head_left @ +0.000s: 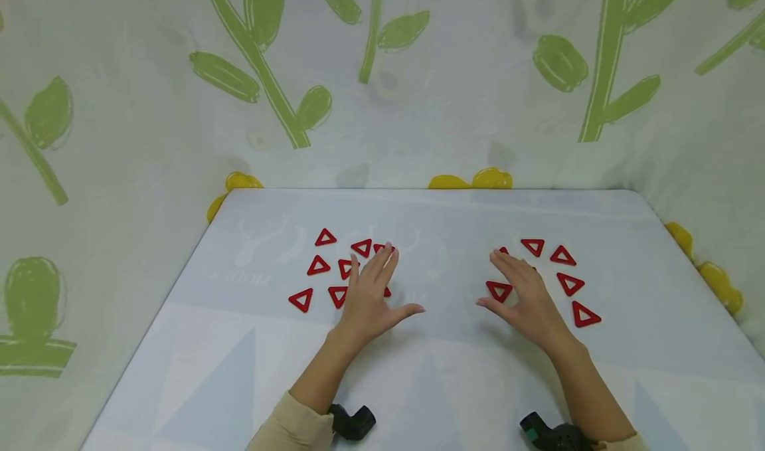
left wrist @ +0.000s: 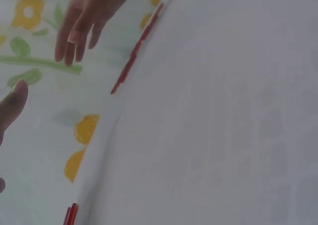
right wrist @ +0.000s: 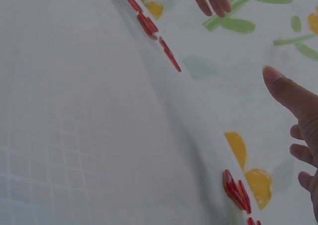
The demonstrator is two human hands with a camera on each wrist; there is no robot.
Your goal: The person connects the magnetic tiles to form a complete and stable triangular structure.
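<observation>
Several red triangular rings lie flat in two groups on the white table (head_left: 442, 225). Over the left group, which includes a triangle (head_left: 318, 265), my left hand (head_left: 367, 301) hovers with fingers stretched and thumb spread. My right hand (head_left: 528, 298) is held likewise over the right group, near a triangle (head_left: 499, 291). Both hands hide some triangles beneath them. In the left wrist view the left thumb (left wrist: 12, 106) and the right hand (left wrist: 92, 19) appear raised off the tabletop. The right thumb (right wrist: 288, 91) shows in the right wrist view. Neither hand holds anything.
Behind the table hangs a pale backdrop (head_left: 442, 119) printed with green stems and yellow flowers. More triangles (head_left: 585, 314) lie right of the right hand. A black device (head_left: 352, 422) sits at the left wrist, another (head_left: 552, 434) at the right.
</observation>
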